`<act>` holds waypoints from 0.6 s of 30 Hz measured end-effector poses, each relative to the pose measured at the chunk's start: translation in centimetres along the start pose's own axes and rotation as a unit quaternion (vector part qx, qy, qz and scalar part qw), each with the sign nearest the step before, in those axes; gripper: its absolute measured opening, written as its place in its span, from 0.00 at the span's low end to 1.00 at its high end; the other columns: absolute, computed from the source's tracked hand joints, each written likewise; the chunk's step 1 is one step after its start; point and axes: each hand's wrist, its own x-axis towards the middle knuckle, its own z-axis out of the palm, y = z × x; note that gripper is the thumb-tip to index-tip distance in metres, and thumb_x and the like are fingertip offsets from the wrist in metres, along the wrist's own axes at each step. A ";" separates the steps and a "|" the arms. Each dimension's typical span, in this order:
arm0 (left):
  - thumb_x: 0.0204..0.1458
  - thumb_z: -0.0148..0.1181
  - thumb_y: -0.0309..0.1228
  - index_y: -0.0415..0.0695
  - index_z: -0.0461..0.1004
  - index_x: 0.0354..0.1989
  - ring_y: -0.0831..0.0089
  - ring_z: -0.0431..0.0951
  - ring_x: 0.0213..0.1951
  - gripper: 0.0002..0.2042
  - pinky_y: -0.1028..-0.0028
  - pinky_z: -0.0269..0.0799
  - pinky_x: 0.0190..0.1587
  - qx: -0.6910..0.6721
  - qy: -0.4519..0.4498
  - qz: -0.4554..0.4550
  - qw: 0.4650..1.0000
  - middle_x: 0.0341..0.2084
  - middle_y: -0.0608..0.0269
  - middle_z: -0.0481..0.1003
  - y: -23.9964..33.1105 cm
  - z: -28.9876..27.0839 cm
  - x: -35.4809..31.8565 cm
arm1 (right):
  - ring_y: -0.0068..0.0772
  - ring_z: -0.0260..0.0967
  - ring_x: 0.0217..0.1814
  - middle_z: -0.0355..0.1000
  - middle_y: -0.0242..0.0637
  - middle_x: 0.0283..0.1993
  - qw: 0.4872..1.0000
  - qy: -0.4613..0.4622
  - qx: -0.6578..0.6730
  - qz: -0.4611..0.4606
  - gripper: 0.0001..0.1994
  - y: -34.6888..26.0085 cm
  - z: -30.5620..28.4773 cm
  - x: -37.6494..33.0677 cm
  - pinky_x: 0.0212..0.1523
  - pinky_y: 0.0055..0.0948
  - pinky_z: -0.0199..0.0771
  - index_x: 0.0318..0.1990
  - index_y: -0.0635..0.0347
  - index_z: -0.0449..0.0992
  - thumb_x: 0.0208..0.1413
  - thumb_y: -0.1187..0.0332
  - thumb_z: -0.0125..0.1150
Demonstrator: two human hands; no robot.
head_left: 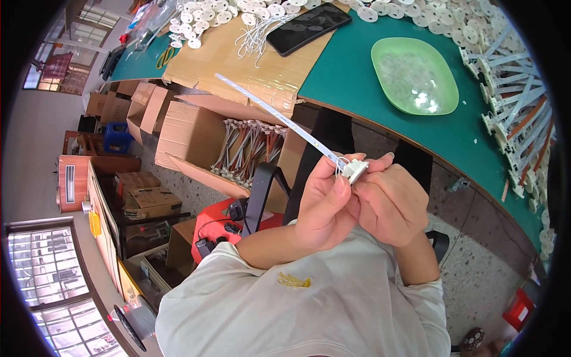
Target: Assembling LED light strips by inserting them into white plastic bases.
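Both my hands are raised close together in front of my chest. My left hand (321, 208) is closed, thumb and fingers pinching a small white plastic fitting (355, 171) by its side. From that fitting a long, narrow white LED strip (273, 112) runs up and to the left, over the box and toward the table. A thin white wire (339, 165) loops near the left fingertips. My right hand (392, 205) is closed with its fingertips against the fitting's right side; its curled fingers partly hide what they grip.
The green table (333, 77) carries a cardboard sheet (238, 65), a black phone (309, 28), white wires (256, 37), a green bowl (377, 59) of small clear pieces, and piled white discs (440, 18). More strips (523, 113) lie right. Below, a cardboard box (190, 134) holds several strips.
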 end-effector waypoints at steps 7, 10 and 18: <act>0.64 0.49 0.32 0.43 0.61 0.59 0.54 0.61 0.66 0.17 0.57 0.62 0.64 0.035 0.004 0.031 0.999 0.58 0.43 0.67 0.5 0.1 0.4 | 0.41 0.74 0.29 0.74 0.46 0.35 0.999 -0.025 0.025 -0.008 0.15 0.7 0.2 0.3 0.25 0.29 0.73 0.33 0.71 0.77 0.31 0.79 0.65; 0.63 0.51 0.29 0.38 0.61 0.58 0.55 0.70 0.59 0.18 0.58 0.68 0.59 0.131 -0.008 0.087 0.987 0.54 0.42 0.70 3.9 -0.5 2.1 | 0.44 0.76 0.32 0.76 0.51 0.39 0.997 -0.022 0.036 0.059 0.13 0.4 0.0 0.7 0.29 0.33 0.77 0.41 0.70 0.77 0.45 0.79 0.66; 0.62 0.49 0.38 0.35 0.71 0.42 0.48 0.75 0.28 0.15 0.61 0.71 0.34 0.880 0.179 0.156 0.411 0.24 0.42 0.75 29.2 -7.6 15.0 | 0.34 0.69 0.33 0.72 0.52 0.43 0.982 0.094 -0.044 0.159 0.22 1.1 -6.3 -1.0 0.37 0.29 0.73 0.60 0.75 0.58 0.58 0.81 0.52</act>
